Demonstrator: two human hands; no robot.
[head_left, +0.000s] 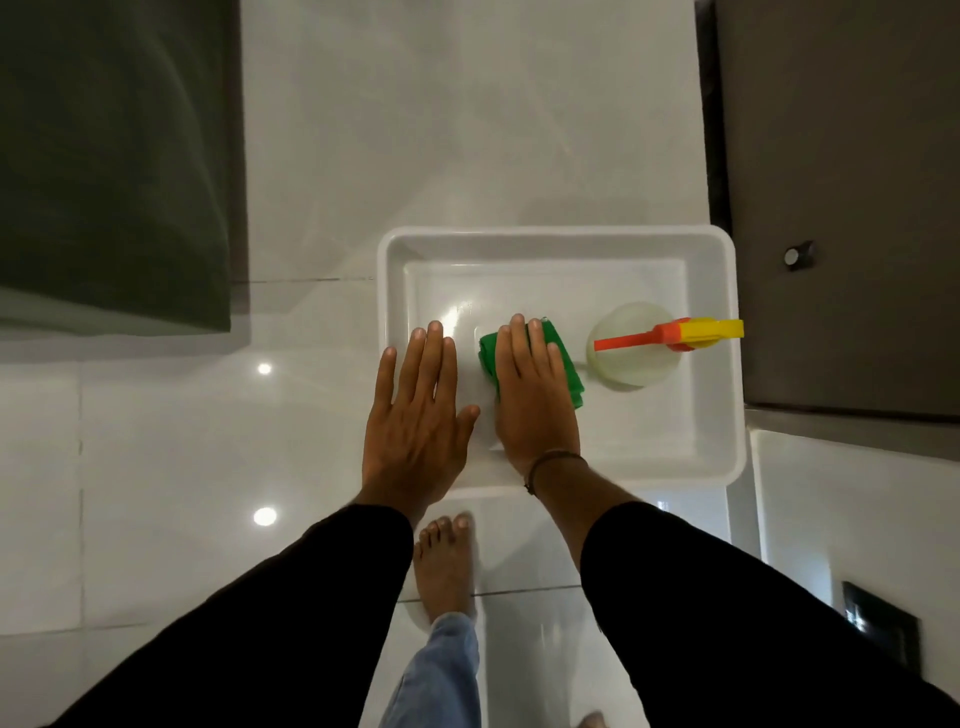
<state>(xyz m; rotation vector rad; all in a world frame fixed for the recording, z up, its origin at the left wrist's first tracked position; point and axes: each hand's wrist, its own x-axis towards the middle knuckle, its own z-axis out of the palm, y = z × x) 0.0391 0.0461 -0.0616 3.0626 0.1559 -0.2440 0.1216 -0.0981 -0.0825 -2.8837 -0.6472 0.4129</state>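
Observation:
A white plastic tray (556, 236) lies on the glossy white floor below me. In it sits a folded green cloth (563, 364), and to its right a clear spray bottle (631, 358) with an orange and yellow trigger head stands upright. My right hand (535, 400) is stretched out flat over the green cloth, fingers straight, covering most of it. My left hand (418, 415) is held flat with spread fingers over the tray's left rim. Whether either hand touches what lies under it I cannot tell.
A dark green covered piece of furniture (114, 156) fills the upper left. A dark cabinet door with a round knob (800, 254) stands at the right. My bare foot (444, 566) rests on the floor tiles just in front of the tray.

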